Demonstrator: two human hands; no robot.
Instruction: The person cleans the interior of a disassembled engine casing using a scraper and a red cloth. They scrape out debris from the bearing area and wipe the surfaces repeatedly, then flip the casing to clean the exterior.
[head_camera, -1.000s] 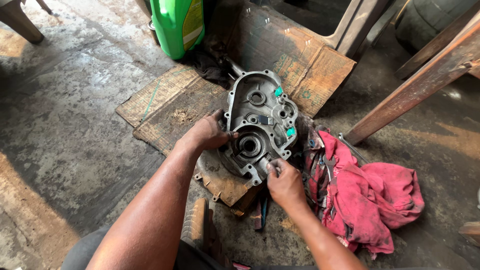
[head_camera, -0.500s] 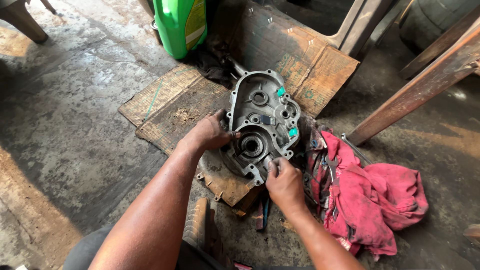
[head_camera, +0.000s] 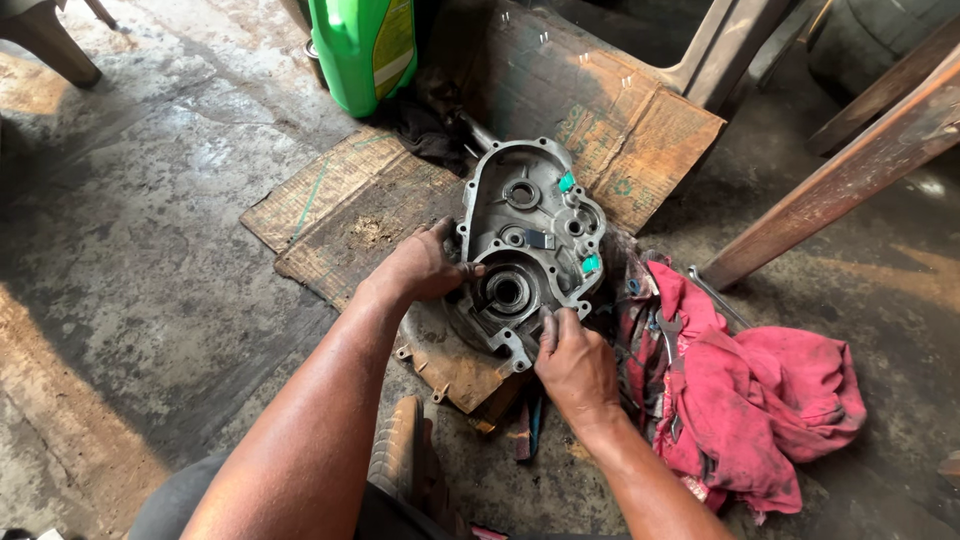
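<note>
On the concrete floor (head_camera: 150, 250), atop flattened brown cardboard (head_camera: 340, 200), lies a grey cast-metal engine case cover (head_camera: 530, 245), its inner face turned up toward me. It sits tilted, its far end pointing away and its near end resting above a rusty gasket-shaped plate (head_camera: 450, 365). I see round bearing seats in it, the largest near my hands, and two small green bits on its right edge.

My left hand (head_camera: 420, 268) grips the cover's left rim, fingers curled over the edge and thumb pressed on the inner face beside the large bearing seat. My right hand (head_camera: 575, 365) holds the near right corner, fingers closed around the rim with the fingertips on the casting's lower lobe. Both grips are pressed tight on the cover.

Just to the right of the cover, touching it, is a heap of red rag (head_camera: 760, 400), with a spanner (head_camera: 720, 298) lying on its far edge. A green plastic jug (head_camera: 365, 50) stands upright at the far side of the cardboard, well apart from my hands. A slanted wooden beam (head_camera: 840, 170) crosses the right side. Below the cover, between my forearms, a dark tool (head_camera: 530, 425) lies on the floor; I cannot tell what kind.
</note>
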